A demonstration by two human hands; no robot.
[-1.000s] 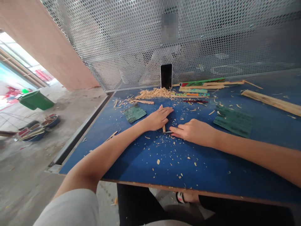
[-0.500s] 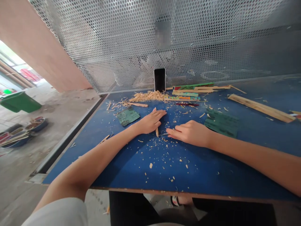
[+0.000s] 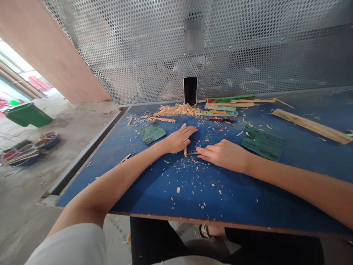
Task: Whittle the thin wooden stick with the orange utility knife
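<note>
My left hand [image 3: 179, 140] lies over a small wooden stick [image 3: 185, 151], pressing it to the blue tabletop [image 3: 154, 187] with the fingers stretched forward. Only the near end of the stick shows, below the thumb; the hand hides the rest. Closed around a knife is my right hand [image 3: 219, 155], its fingers covering the handle. The thin knife blade [image 3: 192, 153] points left and meets the near end of the stick, or comes very close to it. Small wood chips [image 3: 178, 190] lie scattered around and below both hands.
A heap of shavings [image 3: 176, 109] sits before an upright phone [image 3: 190, 91] at the perforated metal screen [image 3: 143, 66]. Green sandpaper sheets lie left [image 3: 152, 133] and right [image 3: 263, 144]. Coloured strips [image 3: 216, 113] and a wooden slat [image 3: 311, 126] are at the back right.
The view has shifted slightly, moving the whole scene a little right and up. A bit more of the blade shows beside the stick. Both hands keep their holds.
</note>
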